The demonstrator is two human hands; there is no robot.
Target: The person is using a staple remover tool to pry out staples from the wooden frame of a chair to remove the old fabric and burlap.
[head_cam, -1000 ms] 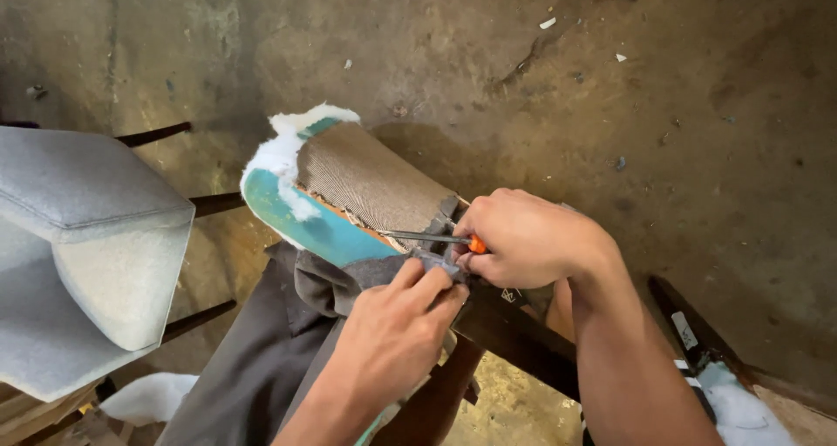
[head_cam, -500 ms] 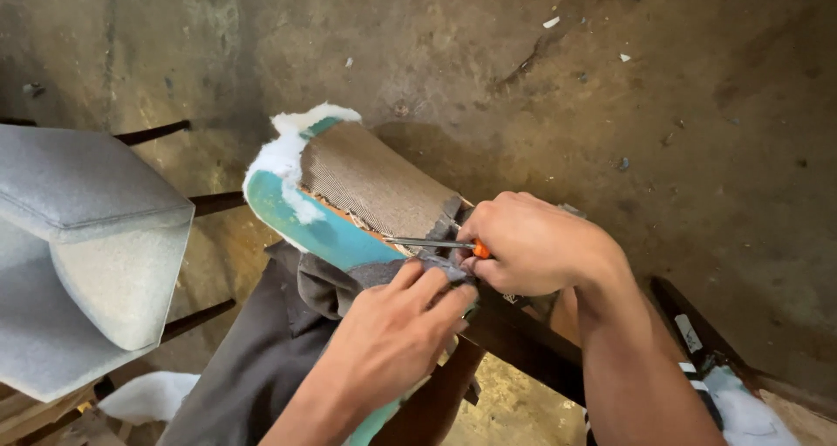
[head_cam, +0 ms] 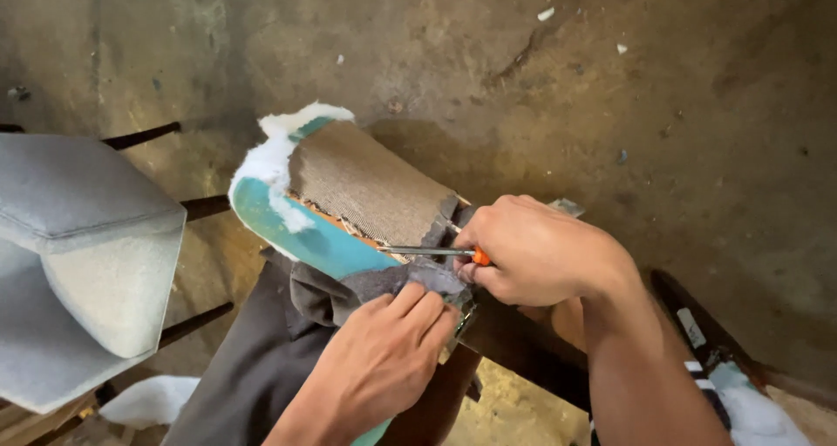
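The screwdriver [head_cam: 427, 251] has a shiny metal shaft and an orange plastic handle. The seat [head_cam: 349, 202] shows coarse brown woven webbing, smooth teal foam and fluffy white wadding; its grey cover [head_cam: 410, 280] is matt cloth. The floor [head_cam: 610, 106] is rough concrete.

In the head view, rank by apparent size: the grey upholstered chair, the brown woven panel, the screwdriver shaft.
1. grey upholstered chair, though it is cut off at the frame edge.
2. brown woven panel.
3. screwdriver shaft, clearly smallest.
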